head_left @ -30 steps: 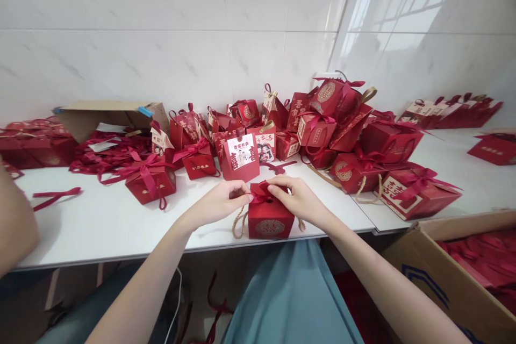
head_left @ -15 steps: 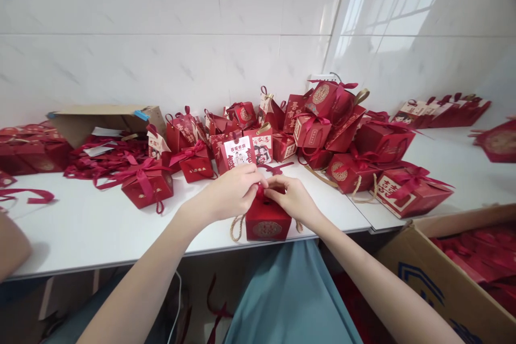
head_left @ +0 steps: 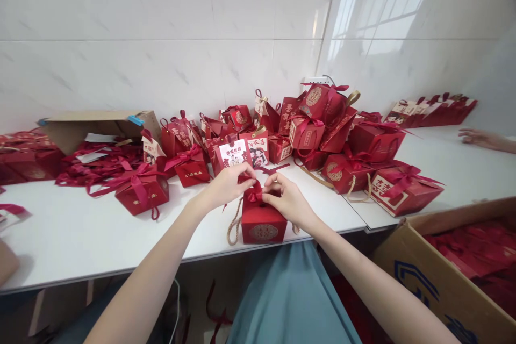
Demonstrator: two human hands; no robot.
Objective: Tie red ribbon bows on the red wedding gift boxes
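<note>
Right in front of me a red gift box (head_left: 264, 221) with a round gold emblem stands at the table's front edge. Tan rope handles (head_left: 234, 224) hang at its sides. On its top, a red ribbon (head_left: 255, 192) forms a loop or bow between my hands. My left hand (head_left: 231, 183) pinches the ribbon at the upper left of the box. From the right, my right hand (head_left: 284, 197) pinches it near the knot, thumb and forefinger together. The fingertips partly cover the ribbon, so the knot's exact shape is hidden.
Finished-looking red boxes with bows (head_left: 318, 129) are piled behind my hands. A cardboard box (head_left: 100, 118) of ribbons lies at the back left. Another carton (head_left: 439, 279) of red items stands at the lower right. Another person's hand (head_left: 484, 138) reaches in from the right.
My hands have drawn slightly apart, and more of the ribbon loop shows between them. The red box at the far right edge has gone from view; another person's hand shows there.
</note>
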